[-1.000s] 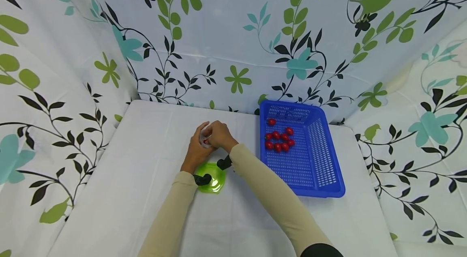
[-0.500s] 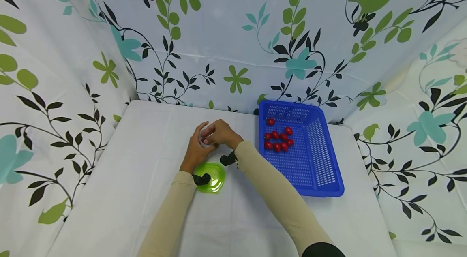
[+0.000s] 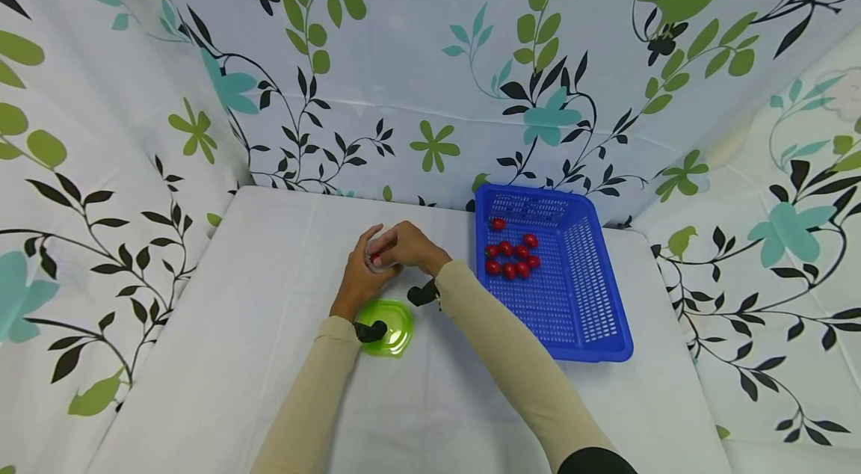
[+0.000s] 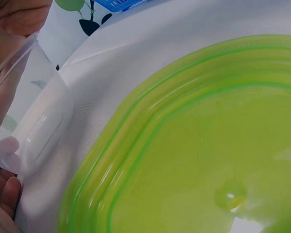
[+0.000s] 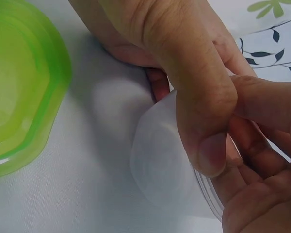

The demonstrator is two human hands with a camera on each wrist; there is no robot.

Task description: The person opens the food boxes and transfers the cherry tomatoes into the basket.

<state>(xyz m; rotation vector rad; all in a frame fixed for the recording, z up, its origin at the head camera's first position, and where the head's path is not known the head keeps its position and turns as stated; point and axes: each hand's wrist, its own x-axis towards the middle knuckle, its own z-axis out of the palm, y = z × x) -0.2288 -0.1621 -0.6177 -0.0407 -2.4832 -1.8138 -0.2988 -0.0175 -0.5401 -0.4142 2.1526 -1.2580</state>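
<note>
My left hand (image 3: 359,276) grips a clear plastic container (image 4: 48,114), tilted with its mouth turned away from me. Over the rim lies the left thumb (image 5: 211,150), as the right wrist view shows. My right hand (image 3: 410,246) has curled fingers at the container's mouth. A red cherry tomato (image 3: 374,259) shows there beside the fingertips; whether they pinch it is hidden. Just below the hands a green lid (image 3: 397,328) lies flat on the table. Both wrist views show the lid close by, apart from the container.
To the right stands a blue perforated basket (image 3: 572,309) with several cherry tomatoes (image 3: 507,250) in its left half. White cloth covers the table (image 3: 289,250). A leaf-patterned curtain (image 3: 377,48) hangs along the back and sides.
My right hand has shifted slightly right and its fingers have turned at the container's mouth. The left hand keeps its grip; lid and basket stay where they were.
</note>
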